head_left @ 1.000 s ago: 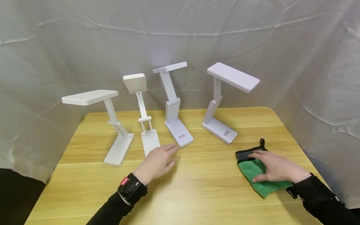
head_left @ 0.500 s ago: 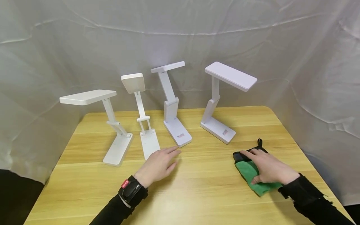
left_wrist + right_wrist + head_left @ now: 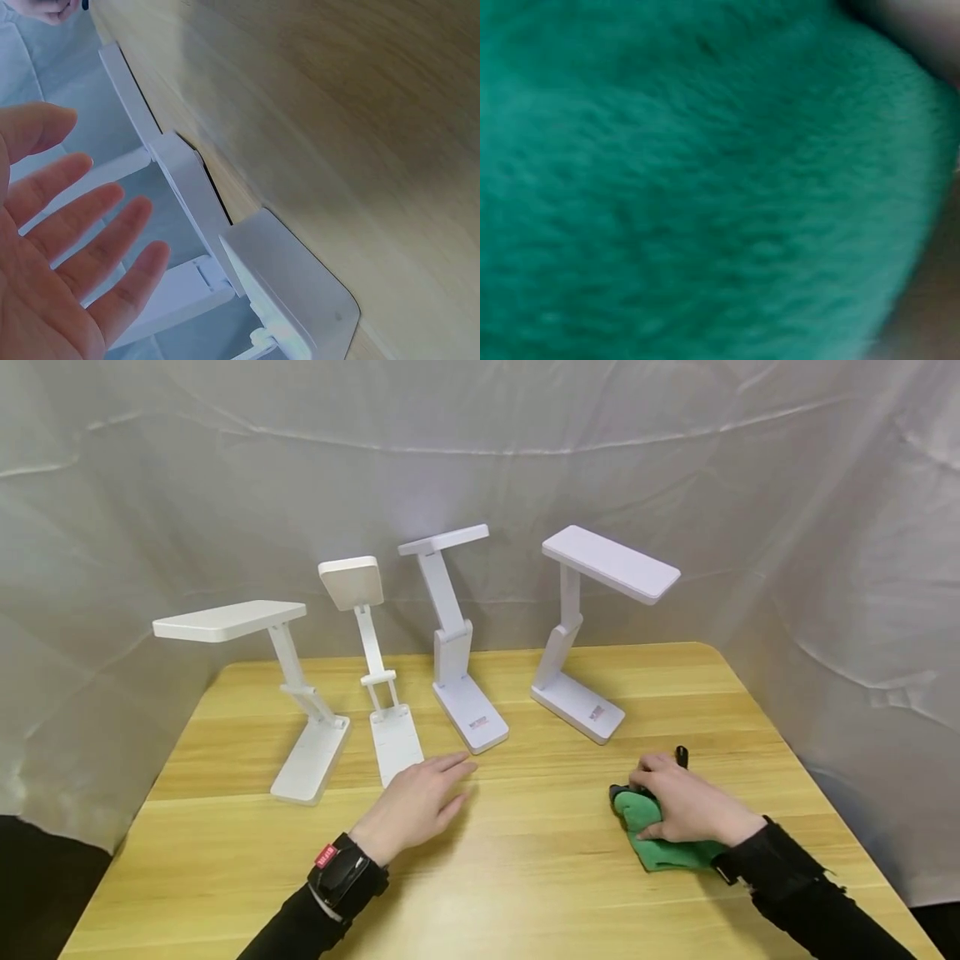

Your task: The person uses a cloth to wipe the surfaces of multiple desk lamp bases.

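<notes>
My right hand (image 3: 690, 802) grips a green cloth (image 3: 660, 852) with a black border, fingers curled into it and the thumb on the near side. A black loop (image 3: 681, 757) sticks out behind the fingers. In the right wrist view the fuzzy green cloth (image 3: 705, 195) fills most of the picture. My left hand (image 3: 412, 806) has its fingers stretched loosely and holds nothing. It overlaps the front of a white folding desk lamp's base (image 3: 396, 743). The left wrist view shows this left hand (image 3: 75, 247) with palm and spread fingers beside the white lamp bases (image 3: 292, 277).
Further white desk lamps stand unfolded: one at the left (image 3: 311, 760), one in the middle (image 3: 471, 714) and one to the right (image 3: 577, 706). Their heads reach up over the back of the wooden table (image 3: 525, 877). A grey curtain (image 3: 480, 443) hangs behind and at both sides.
My right hand has moved slightly left, and its fingers have closed on the cloth, bunching it up. The left hand keeps nearly the same place, and the whole view has shifted slightly.
</notes>
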A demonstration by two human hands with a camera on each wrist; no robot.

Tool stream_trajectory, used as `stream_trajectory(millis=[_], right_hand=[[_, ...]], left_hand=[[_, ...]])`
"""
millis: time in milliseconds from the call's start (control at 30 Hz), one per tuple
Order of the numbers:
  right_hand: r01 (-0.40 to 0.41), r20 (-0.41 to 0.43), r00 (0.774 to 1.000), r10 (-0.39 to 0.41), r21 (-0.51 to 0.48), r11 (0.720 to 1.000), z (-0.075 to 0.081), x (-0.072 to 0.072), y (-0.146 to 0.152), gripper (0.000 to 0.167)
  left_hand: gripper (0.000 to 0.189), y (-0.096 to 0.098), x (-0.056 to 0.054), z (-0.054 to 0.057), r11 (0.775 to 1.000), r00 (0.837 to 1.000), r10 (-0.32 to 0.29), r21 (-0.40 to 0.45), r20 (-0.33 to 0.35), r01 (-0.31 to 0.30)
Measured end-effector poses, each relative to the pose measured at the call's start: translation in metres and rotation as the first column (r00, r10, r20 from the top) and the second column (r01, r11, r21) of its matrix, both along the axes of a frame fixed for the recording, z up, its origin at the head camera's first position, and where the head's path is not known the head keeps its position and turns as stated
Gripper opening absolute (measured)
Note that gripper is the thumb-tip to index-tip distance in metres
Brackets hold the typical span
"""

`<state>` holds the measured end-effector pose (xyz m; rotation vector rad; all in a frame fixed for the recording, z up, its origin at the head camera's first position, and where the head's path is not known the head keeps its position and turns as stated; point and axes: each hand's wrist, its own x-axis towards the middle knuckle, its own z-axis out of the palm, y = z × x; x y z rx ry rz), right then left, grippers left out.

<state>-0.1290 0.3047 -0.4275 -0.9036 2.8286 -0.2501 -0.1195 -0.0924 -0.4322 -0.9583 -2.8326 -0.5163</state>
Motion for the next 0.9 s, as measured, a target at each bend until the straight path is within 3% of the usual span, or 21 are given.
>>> stream_trajectory(millis=[233, 367, 467, 567, 667, 767, 833, 900], right_hand=[[0.010, 0.087, 0.996, 0.005, -0.165, 0.986, 0.006, -0.001, -0.029, 0.038], [0.033, 0.083, 0.997, -0.004, -0.351, 0.936, 0.012, -0.005, -0.053, 0.040], [0.123, 0.155, 0.987, -0.050, -0.508, 0.853, 0.014, -0.009, -0.072, 0.041], [0.231, 0.260, 0.963, -0.076, -0.642, 0.731, 0.015, -0.011, -0.091, 0.038], [0.322, 0.359, 0.931, -0.063, -0.728, 0.605, 0.014, -0.011, -0.109, 0.032], [0.395, 0.442, 0.897, -0.024, -0.777, 0.491, 0.013, -0.011, -0.124, 0.033], [0.441, 0.493, 0.870, 0.005, -0.783, 0.438, 0.012, -0.011, -0.131, 0.033], [0.465, 0.525, 0.850, 0.037, -0.783, 0.413, 0.011, -0.012, -0.136, 0.034]], left_hand=[[0.042, 0.002, 0.002, 0.005, 0.998, 0.999, 0.005, 0.056, 0.052, -0.008], [0.042, 0.008, 0.001, 0.006, 0.989, 0.996, 0.010, 0.144, 0.094, -0.023], [0.040, 0.014, 0.002, 0.008, 0.969, 0.988, 0.017, 0.240, 0.152, -0.053], [0.041, 0.023, 0.001, 0.012, 0.927, 0.965, -0.028, 0.369, 0.260, -0.072], [0.043, 0.032, 0.001, 0.016, 0.865, 0.914, -0.132, 0.494, 0.385, -0.083], [0.044, 0.041, 0.000, 0.019, 0.810, 0.862, -0.223, 0.578, 0.455, -0.095], [0.045, 0.045, 0.000, 0.020, 0.793, 0.851, -0.237, 0.600, 0.468, -0.108], [0.045, 0.049, 0.000, 0.019, 0.780, 0.850, -0.221, 0.609, 0.479, -0.141]])
